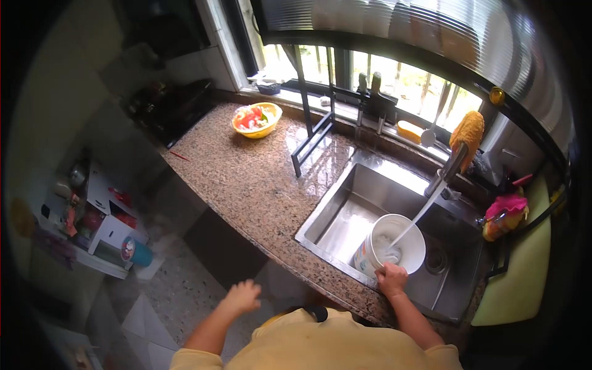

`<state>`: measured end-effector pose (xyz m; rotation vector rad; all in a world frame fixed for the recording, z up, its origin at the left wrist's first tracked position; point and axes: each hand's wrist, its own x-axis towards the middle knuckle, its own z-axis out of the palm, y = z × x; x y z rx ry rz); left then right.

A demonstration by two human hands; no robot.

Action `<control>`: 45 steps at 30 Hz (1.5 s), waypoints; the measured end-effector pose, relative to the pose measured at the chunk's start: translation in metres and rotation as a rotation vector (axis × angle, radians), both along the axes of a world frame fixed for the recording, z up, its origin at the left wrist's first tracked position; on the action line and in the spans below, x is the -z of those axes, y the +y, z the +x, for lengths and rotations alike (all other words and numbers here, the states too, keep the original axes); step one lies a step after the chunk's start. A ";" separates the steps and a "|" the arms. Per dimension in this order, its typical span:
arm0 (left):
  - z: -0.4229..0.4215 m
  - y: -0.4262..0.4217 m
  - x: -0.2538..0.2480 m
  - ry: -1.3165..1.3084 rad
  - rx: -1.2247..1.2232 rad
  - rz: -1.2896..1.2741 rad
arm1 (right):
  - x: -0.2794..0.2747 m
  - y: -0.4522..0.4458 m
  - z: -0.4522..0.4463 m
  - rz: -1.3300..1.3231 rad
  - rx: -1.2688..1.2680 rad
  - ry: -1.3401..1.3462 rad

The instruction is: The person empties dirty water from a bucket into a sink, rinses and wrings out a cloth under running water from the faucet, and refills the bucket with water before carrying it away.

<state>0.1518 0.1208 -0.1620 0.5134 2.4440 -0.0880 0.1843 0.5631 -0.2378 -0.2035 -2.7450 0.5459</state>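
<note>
My right hand (392, 279) is closed on the near rim of a white bucket (368, 251) that stands in the steel sink (336, 216). A stream of water runs from the faucet (439, 182) down into the bucket, where some water and foam show. My left hand (245, 296) is in the air left of my body, in front of the counter edge, with its fingers apart and nothing in it. An orange cloth (467, 134) hangs over the top of the faucet.
On the granite counter (240, 179) stand a yellow bowl (265, 128) of red and green food and a black metal rack (313, 143). A green board (518, 265) leans right of the sink. A stove (166, 114) is at the far left, a blue bin (140, 253) below.
</note>
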 end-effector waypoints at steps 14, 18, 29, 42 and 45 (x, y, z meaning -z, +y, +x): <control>0.118 -0.086 0.131 -0.426 -1.294 0.724 | 0.001 -0.002 -0.001 0.009 0.015 0.007; 0.088 -0.066 0.117 -0.354 -1.240 0.797 | 0.007 0.001 -0.001 0.021 0.013 0.053; 0.089 -0.081 0.127 -0.350 -1.193 0.605 | 0.012 0.002 0.002 -0.003 0.012 0.043; 0.094 -0.066 0.128 -0.219 -1.157 0.689 | 0.005 0.001 0.003 -0.037 -0.027 0.043; 0.103 -0.072 0.159 -0.131 -1.094 0.706 | 0.010 0.003 0.002 -0.019 -0.030 0.019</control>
